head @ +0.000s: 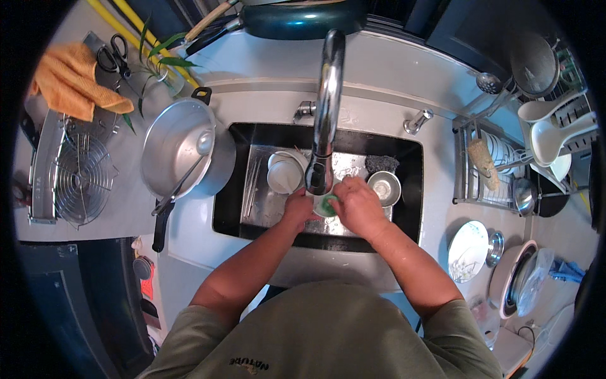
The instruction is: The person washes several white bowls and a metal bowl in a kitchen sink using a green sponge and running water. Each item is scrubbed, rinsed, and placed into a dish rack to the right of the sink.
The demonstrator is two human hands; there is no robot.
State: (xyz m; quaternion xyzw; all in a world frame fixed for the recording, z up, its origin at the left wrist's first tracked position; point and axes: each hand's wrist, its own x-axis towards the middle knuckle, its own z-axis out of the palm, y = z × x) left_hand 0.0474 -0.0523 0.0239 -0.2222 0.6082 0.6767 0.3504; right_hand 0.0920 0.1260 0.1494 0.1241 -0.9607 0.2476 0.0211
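Note:
Below the chrome faucet (327,104), my left hand (299,211) grips the side of a small white bowl (325,212). My right hand (360,206) holds a green scrubbing pad (328,204) against the inside of that bowl. White bowls (284,175) with a spoon in them rest on the metal tray in the sink, left of the faucet head. A small metal bowl (384,188) sits to the right of my right hand, below a dark steel-wool scourer (382,164). Chopsticks (252,187) lie along the tray's left side.
A large aluminium pot (177,142) with a ladle stands at the sink's left edge. Farther left are a wire rack (80,177), scissors (113,57) and an orange cloth (78,80). A dish rack (492,161) and a white plate (467,251) stand on the right.

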